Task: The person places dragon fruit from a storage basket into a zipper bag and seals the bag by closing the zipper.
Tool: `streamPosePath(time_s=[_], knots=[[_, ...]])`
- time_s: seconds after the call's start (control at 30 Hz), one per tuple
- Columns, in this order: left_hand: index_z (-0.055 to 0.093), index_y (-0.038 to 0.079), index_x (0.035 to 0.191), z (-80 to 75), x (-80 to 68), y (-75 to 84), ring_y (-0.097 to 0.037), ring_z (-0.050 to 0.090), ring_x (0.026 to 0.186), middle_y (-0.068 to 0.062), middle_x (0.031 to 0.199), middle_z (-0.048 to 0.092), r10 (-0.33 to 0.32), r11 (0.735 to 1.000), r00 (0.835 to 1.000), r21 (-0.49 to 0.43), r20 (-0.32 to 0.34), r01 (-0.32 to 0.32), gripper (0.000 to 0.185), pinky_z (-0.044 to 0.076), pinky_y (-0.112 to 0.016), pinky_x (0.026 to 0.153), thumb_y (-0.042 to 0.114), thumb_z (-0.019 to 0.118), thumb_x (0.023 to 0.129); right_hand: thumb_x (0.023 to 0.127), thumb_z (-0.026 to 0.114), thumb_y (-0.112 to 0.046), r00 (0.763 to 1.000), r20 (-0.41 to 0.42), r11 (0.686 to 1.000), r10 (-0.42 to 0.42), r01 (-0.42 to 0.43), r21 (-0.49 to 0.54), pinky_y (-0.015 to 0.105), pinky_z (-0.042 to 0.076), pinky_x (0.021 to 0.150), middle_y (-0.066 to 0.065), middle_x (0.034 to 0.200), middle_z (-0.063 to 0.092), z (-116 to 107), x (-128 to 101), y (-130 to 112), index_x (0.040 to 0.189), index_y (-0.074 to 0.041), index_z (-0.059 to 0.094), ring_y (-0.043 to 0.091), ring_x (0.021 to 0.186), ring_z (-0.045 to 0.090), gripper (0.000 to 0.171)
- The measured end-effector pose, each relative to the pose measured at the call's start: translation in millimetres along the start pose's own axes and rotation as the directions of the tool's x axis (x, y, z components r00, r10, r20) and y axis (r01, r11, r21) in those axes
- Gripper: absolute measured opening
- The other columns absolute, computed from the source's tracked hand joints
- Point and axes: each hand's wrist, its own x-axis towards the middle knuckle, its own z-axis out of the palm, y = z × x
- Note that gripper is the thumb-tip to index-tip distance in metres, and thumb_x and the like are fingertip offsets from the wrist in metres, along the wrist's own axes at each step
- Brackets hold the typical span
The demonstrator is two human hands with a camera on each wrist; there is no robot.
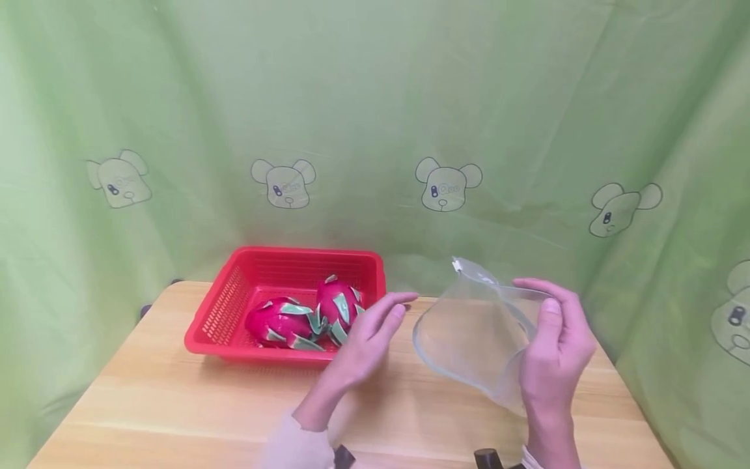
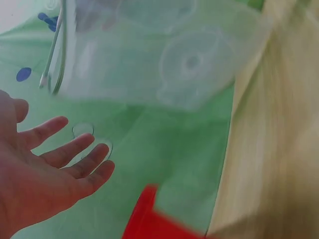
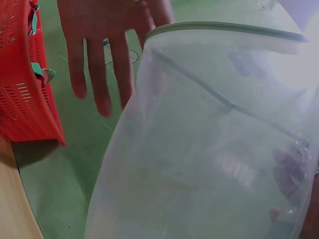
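My right hand grips the right side of a clear zip bag, its thumb and fingers around the edge. The bag's mouth gapes, and a small white slider sits at its upper corner. To the left of the bag, my left hand is raised with fingers spread and holds nothing, as the left wrist view also shows. That hand overlaps the right front corner of a red plastic basket in the head view. Inside the basket lie two pink dragon fruits, one on the left and one on the right.
A light wooden table carries the basket at its back left. Behind and beside it hangs a green curtain printed with bear faces. Dark wrist mounts show at the bottom of the head view.
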Motion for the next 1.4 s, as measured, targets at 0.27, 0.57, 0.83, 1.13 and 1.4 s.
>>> streamPosePath(time_s=[0.27,0.57,0.83,1.13,1.4], knots=[[0.062,0.02,0.137,-50.5,8.7,0.8,-0.018,0.061,0.118,0.004,0.132,0.064,-0.023,0.979,1.0,0.204,-0.007,0.024,0.034,0.052,-0.039,0.102,0.032,0.054,0.107,0.105,0.041,-0.001,0.999,-0.036,0.999,-0.005,0.006,0.034,0.022,0.034,0.07,0.015,0.104,0.073,-2,2,0,0.111,0.017,0.067,0.008,0.06,0.034,0.032],[0.07,0.014,0.126,-91.8,28.0,-2.0,-0.014,0.065,0.105,0.002,0.118,0.069,-0.108,0.907,0.987,0.419,0.119,0.049,0.027,0.056,-0.036,0.093,0.019,0.068,0.1,0.105,0.042,-0.001,0.999,-0.039,0.998,-0.003,0.006,0.061,0.023,0.037,0.072,0.014,0.104,0.074,-5,3,4,0.111,0.016,0.067,0.007,0.06,0.037,0.031],[0.072,0.009,0.124,-116.5,37.6,-11.1,-0.019,0.064,0.101,-0.004,0.116,0.07,-0.26,0.776,0.941,0.627,0.216,0.071,0.029,0.057,-0.038,0.091,0.015,0.073,0.096,0.106,0.042,-0.002,0.999,-0.039,0.998,0.024,-0.021,0.057,0.024,0.039,0.078,0.012,0.105,0.074,-7,2,7,0.111,0.015,0.068,0.01,0.062,0.037,0.031],[0.078,0.009,0.109,-134.1,38.3,-19.8,-0.014,0.063,0.078,-0.001,0.097,0.073,-0.465,0.652,0.84,0.75,0.278,0.112,0.02,0.055,-0.033,0.076,0.011,0.079,0.09,0.106,0.043,-0.003,0.999,-0.03,0.999,0.016,-0.015,0.043,0.023,0.035,0.069,0.011,0.106,0.074,-7,1,10,0.112,0.013,0.068,0.008,0.059,0.036,0.031],[0.076,0.012,0.102,-132.6,45.1,-25.5,-0.017,0.064,0.082,0.002,0.09,0.068,-0.56,0.62,0.767,0.772,0.312,0.139,0.017,0.057,-0.036,0.077,0.013,0.083,0.086,0.106,0.043,-0.004,0.999,-0.035,0.999,0.02,-0.018,0.043,0.023,0.03,0.063,0.01,0.105,0.074,-8,1,8,0.111,0.013,0.069,0.006,0.057,0.033,0.031]])
